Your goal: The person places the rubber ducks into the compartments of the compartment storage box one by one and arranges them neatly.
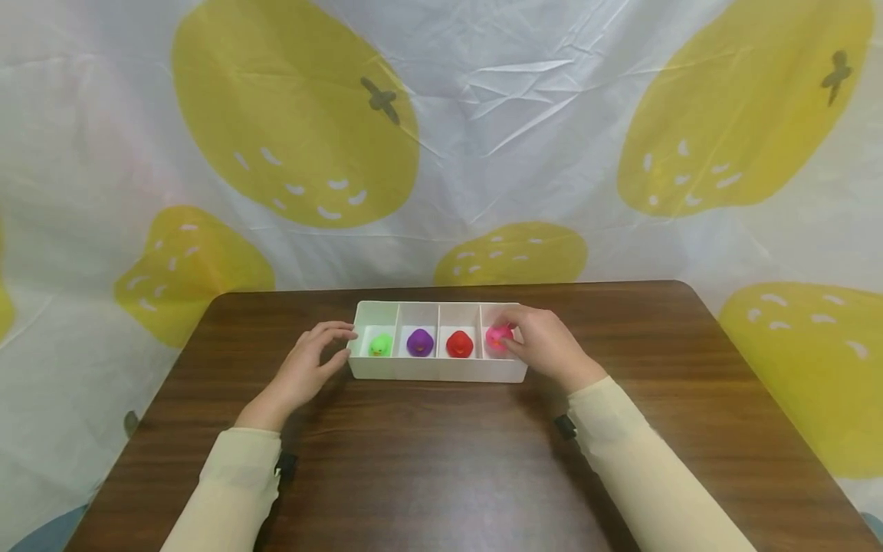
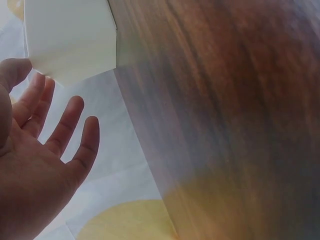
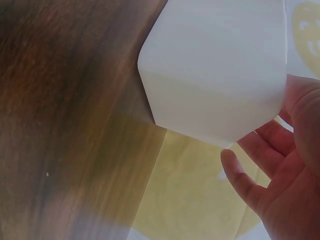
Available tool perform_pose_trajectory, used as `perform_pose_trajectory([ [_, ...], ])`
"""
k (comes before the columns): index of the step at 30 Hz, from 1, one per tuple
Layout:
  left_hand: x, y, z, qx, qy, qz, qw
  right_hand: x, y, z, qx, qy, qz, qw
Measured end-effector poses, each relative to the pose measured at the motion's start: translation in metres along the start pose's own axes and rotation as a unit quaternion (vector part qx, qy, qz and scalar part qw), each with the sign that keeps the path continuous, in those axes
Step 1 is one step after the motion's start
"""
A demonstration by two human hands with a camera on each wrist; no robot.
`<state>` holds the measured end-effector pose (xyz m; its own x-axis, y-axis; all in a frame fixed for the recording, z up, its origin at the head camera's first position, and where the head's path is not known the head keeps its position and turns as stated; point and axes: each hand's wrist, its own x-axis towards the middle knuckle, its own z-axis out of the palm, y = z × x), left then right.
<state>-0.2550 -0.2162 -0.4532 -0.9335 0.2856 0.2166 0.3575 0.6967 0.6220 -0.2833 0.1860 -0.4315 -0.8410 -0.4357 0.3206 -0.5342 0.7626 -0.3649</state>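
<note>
A long white box (image 1: 439, 370) with side-by-side compartments stands on the table. From left to right it holds a green rubber duck (image 1: 380, 345), a purple duck (image 1: 420, 343), a red duck (image 1: 459, 344) and a pink duck (image 1: 498, 338), one per compartment. My right hand (image 1: 549, 345) reaches over the right end and pinches the pink duck between thumb and fingers; the box wall hides this grip in the right wrist view. At the opposite end, my left hand (image 1: 303, 372) has its fingertips right at the box's edge, fingers loosely extended and spread.
Brown wood-grain tabletop (image 1: 428, 460) surrounds the box, whose back side lies near the table's far edge. Behind hangs a white curtain (image 1: 483, 153) printed with large yellow fruit. Dark wrist devices (image 1: 566, 427) sit at both cream sleeves.
</note>
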Motion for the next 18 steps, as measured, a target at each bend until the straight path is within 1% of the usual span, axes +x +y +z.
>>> perform_pose_trajectory([
  [12,0.0001,0.0000,-0.0002,-0.001,-0.001,-0.001,1.0000,0.0018,0.0000,0.0028,-0.014,0.001,-0.008,1.000],
  [18,-0.0007,-0.0003,0.0001,-0.001,0.002,0.001,1.0000,0.0035,-0.0005,0.0045,-0.012,-0.005,-0.002,1.000],
])
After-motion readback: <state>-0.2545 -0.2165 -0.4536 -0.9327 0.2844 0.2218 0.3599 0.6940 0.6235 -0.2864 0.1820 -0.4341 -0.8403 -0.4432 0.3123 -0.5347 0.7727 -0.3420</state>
